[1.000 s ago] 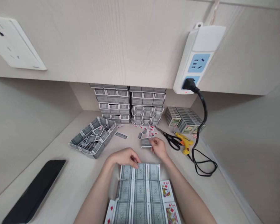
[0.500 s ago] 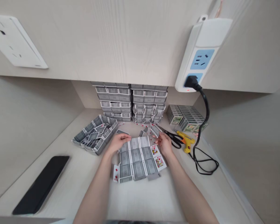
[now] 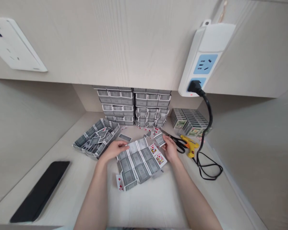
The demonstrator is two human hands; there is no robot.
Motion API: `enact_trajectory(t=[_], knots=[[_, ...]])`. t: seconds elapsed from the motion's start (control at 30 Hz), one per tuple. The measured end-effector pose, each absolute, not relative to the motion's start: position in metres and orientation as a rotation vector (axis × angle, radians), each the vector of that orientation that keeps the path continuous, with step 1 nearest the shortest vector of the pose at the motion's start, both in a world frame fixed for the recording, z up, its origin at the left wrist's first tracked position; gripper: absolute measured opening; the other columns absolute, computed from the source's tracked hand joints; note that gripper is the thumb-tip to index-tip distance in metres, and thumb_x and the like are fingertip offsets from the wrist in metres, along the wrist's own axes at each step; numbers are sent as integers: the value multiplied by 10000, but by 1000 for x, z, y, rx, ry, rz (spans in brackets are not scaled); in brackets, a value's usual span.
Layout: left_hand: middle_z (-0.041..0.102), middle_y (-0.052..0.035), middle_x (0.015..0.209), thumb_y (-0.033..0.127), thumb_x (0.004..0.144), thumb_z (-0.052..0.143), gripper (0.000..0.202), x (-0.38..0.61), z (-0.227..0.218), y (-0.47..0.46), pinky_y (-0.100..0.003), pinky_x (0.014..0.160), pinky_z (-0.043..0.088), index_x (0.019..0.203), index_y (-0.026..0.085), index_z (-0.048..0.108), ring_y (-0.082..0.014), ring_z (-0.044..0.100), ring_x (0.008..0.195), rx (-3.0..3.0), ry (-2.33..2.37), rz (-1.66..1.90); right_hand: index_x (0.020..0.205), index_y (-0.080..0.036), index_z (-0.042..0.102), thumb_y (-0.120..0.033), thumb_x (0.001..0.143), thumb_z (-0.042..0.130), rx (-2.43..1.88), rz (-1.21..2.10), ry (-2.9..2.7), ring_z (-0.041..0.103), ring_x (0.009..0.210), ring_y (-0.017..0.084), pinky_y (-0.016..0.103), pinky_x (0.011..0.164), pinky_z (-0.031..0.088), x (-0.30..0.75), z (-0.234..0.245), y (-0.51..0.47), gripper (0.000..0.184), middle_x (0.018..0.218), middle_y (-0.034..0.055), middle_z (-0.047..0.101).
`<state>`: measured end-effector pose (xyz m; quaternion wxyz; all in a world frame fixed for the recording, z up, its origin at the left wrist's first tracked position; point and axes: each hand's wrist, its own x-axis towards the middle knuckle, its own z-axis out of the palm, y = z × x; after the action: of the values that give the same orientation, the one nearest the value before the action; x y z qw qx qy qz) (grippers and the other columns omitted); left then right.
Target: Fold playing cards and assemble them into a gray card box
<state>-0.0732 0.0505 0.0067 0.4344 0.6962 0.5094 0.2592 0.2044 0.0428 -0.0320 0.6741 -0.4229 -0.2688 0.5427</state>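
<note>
Left hand (image 3: 116, 149): thumb and fingers closed together on the upper left corner of a broad panel of grey-patterned playing cards (image 3: 136, 161). Right hand (image 3: 170, 147): pinching a small grey-backed card piece (image 3: 159, 139) with white edges, held just off the panel's far right corner. Clock centred on the panel, 12 away from the wearer.

Panel in front of the wearer, skewed, between both forearms, above or on the pale wood-grain counter (image 3: 144, 207); which, cannot tell. Two red-suited face cards (image 3: 159, 159) jut from its 2 to 3 o'clock edge; a red-diamond card (image 3: 119, 182) sticks out at 8.

Outward. 11, near: flat grey-backed card (image 3: 124, 137). 10: open tray built of grey cards (image 3: 106, 146), filled with jumbled card pieces. 12, at the back: two tall columns of stacked grey card boxes (image 3: 134, 107). 2: black-handled scissors (image 3: 177, 139), partly behind the right hand; just beyond, yellow glue gun (image 3: 191, 145). 2, back corner: blocks of small boxes with green-printed ends (image 3: 193, 120). 1, high: white power strip with blue sockets (image 3: 206, 60), black plug seated. 8 to 9, well apart: flat black oblong (image 3: 40, 191).
</note>
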Motion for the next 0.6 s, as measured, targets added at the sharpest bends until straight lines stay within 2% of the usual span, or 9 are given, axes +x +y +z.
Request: enact_trajectory(t=[0.07,0.2,0.3,0.43,0.53,0.6], knots=[[646,-8,697,468,648,577,348,-73,11,47,-237,615,410,732,142,668,-171,554,678,1795,1256,548,694,-169,570,-354,600,690,-979,1210,-620,319,353,40,161,302,173,203,-34,43,239,476,-71,462],[645,4,662,507,667,550,385,-71,15,43,-225,576,393,692,144,676,-158,542,634,1797,1181,456,714,-175,580,-385,581,705,-1053,1202,-647,433,414,71,169,320,253,202,-37,42,278,597,-33,571],[663,-18,704,524,719,483,435,-67,12,45,-242,611,423,758,137,678,-169,574,663,1668,1223,588,755,-188,588,-388,570,712,-1062,1180,-646,497,483,99,187,367,335,202,-38,43,299,660,-21,600],[679,-52,733,511,731,479,429,-61,7,49,-270,659,456,804,137,676,-184,606,701,1579,1292,783,832,-194,595,-375,555,725,-1039,1138,-657,565,643,140,238,519,438,202,-43,44,355,771,8,627],[689,-37,850,432,670,592,327,-56,8,47,-263,726,452,853,178,686,-186,607,790,1685,1180,705,791,-184,592,-417,566,706,-1068,1086,-708,563,645,141,251,549,444,203,-46,46,343,752,7,622],[686,-28,904,376,640,635,334,-52,9,44,-263,740,451,921,200,675,-185,608,812,1710,1113,584,758,-182,575,-466,606,661,-1100,1047,-796,547,590,131,244,514,433,202,-47,47,333,697,-1,609]])
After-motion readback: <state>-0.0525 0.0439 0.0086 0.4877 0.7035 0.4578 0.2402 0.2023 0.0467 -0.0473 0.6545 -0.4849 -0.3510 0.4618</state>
